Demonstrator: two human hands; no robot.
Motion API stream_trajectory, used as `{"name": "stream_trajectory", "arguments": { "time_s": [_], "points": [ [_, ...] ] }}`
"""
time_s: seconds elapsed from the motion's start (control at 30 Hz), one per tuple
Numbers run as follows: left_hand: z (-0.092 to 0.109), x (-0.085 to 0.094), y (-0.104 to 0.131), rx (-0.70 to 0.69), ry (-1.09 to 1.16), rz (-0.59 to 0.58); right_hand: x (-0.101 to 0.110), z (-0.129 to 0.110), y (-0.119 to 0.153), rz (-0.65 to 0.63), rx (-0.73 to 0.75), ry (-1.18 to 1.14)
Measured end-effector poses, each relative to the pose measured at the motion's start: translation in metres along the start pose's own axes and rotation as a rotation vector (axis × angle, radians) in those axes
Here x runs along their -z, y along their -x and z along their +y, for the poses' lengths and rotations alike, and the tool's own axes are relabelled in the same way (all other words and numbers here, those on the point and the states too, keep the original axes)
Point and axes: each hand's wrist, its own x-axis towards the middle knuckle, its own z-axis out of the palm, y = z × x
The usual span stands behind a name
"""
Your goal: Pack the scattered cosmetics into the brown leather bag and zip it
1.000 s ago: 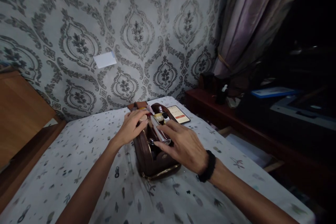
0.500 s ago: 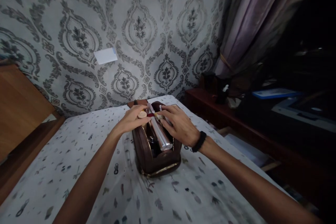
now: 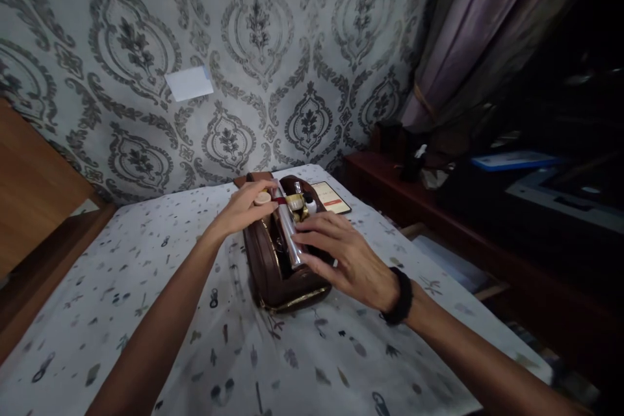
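Bag: A brown bag (image 3: 258, 276) lay unzipped near the far edge of the bed (image 3: 146, 312), its gold zipper (image 3: 302, 299) curving along the near end.
Left hand: The person's left hand (image 3: 244, 207) reached over the bag's left rim, thumb and fingers parted around a round beige lid (image 3: 262, 198) and the top of a shiny tube (image 3: 287, 227); from where I stood, I could not tell whether it gripped either.
Right hand: The right hand (image 3: 348, 253), a black band (image 3: 398, 299) at its wrist, was loosely spread, fingertips at the tube's lower end.
Tube: It lay lengthwise in the bag's opening, a red band (image 3: 279, 200) near its top.
Bag's contents: A small jar (image 3: 294, 201) and a white bottle (image 3: 310, 205) sat right of the tube.
Phone: A lit phone (image 3: 332, 197) lay just beyond the bag, near the bed's far right corner.
Wall: A pale card (image 3: 189, 83) showed against patterned wallpaper (image 3: 258, 23).
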Motion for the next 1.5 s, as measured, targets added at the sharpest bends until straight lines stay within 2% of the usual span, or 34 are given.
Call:
{"name": "stream_trajectory", "arguments": {
  "time_s": [0.17, 0.47, 0.87, 1.03, 1.33, 1.43, 1.5],
  "points": [
    [-0.002, -0.002, -0.004, 0.000, 0.006, 0.031, -0.004, -0.004, 0.001, 0.015, 0.027, 0.016],
    [0.006, -0.002, -0.012, 0.021, -0.002, 0.017, -0.012, -0.006, 0.009, 0.021, 0.003, 0.068],
    [0.007, 0.002, -0.015, 0.007, -0.109, -0.073, -0.014, -0.006, 0.011, 0.006, -0.010, 0.073],
    [0.007, 0.001, -0.012, 0.043, -0.049, -0.010, -0.014, -0.008, 0.012, 0.036, 0.004, 0.068],
    [0.013, 0.008, -0.014, 0.011, 0.115, -0.038, -0.018, -0.009, 0.014, 0.058, 0.002, 0.055],
    [0.013, 0.011, -0.009, -0.001, 0.166, 0.017, -0.016, -0.009, 0.016, 0.115, -0.003, 0.030],
    [0.012, 0.012, -0.002, 0.033, 0.190, 0.100, -0.014, -0.008, 0.019, 0.188, -0.025, 0.020]
  ]
}}
